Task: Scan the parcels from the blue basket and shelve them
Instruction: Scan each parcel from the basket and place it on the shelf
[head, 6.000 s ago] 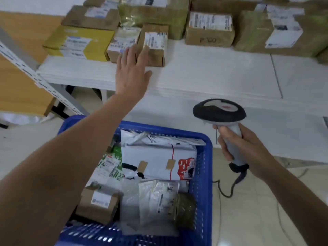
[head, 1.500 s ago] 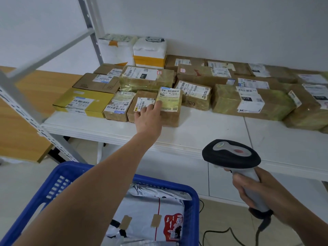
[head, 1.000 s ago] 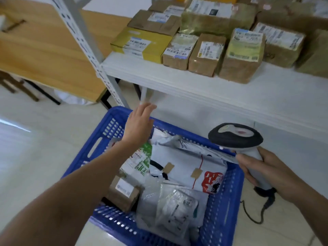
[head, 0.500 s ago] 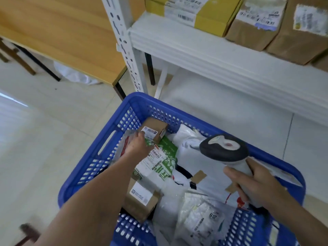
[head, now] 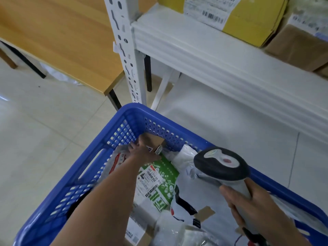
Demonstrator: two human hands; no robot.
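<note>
The blue basket (head: 99, 148) fills the lower half of the view and holds several parcels. My left hand (head: 142, 150) is deep in its far corner, fingers closed around a small brown cardboard box (head: 156, 141) with a white label. Just below that hand lies a green and white parcel (head: 159, 183) with a barcode label. Beside it sits a large white mailer bag (head: 200, 197) with brown tape. My right hand (head: 248, 206) grips the handle of the black and grey barcode scanner (head: 220, 162), held over the basket's right side.
A white shelf (head: 204, 50) runs across the upper right, carrying a yellow box (head: 248, 18) and a brown box (head: 298, 47). Its perforated white upright (head: 124, 50) stands just behind the basket. A wooden table (head: 62, 36) is at upper left, pale tiled floor (head: 44, 130) at left.
My left hand left the shelved parcel, dropped into the basket and closed on the small brown box in the far corner. The view tilted down and closer. The scanner stayed in my right hand.
</note>
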